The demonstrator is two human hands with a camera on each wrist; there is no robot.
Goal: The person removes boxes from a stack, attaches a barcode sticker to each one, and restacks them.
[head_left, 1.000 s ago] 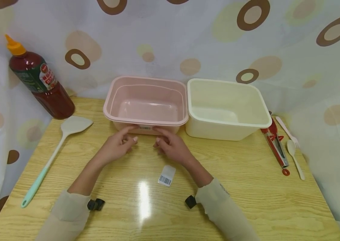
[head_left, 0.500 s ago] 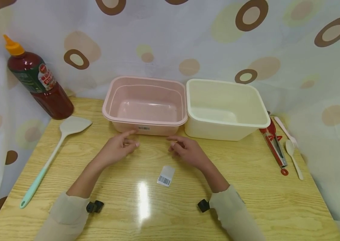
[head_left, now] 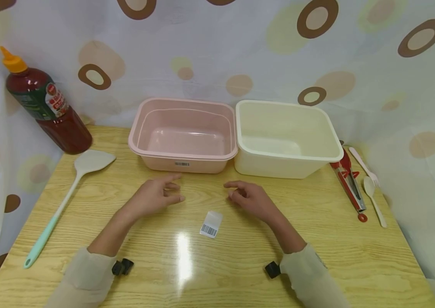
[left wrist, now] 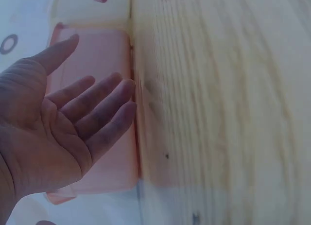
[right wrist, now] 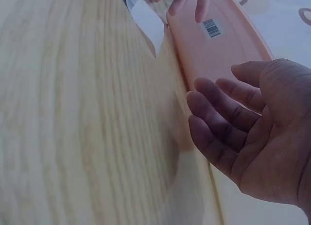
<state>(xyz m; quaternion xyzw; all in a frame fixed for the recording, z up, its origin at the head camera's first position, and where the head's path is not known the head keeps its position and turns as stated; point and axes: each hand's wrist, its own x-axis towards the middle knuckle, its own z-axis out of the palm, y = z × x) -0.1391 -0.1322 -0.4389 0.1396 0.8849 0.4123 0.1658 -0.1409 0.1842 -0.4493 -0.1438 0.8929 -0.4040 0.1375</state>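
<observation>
A pink plastic basin [head_left: 186, 145] with a small barcode label [head_left: 182, 164] on its front wall stands at the back of the table. In front of it, my left hand [head_left: 153, 196] is held with loosely bent fingers and nothing in them. To the right, my right hand [head_left: 251, 200] hovers likewise with relaxed fingers, apart from the basin. A white barcode tag [head_left: 211, 224] lies on the table between the two forearms. In the right wrist view that tag [right wrist: 147, 25] looks bent up from the wood.
A cream bin [head_left: 287, 164] stands against the basin's right side. At left are a sauce bottle [head_left: 49, 113] and a spatula [head_left: 61, 207]. Red-handled tongs [head_left: 350, 186], a pink fork [head_left: 364, 166] and a pale spoon [head_left: 374, 201] lie at right. A patterned curtain [head_left: 210, 51] encloses the back.
Both hands have drawn back from the label on the basin's front. The right hand has moved to the right, the left slightly toward me. The basin stays in place.
</observation>
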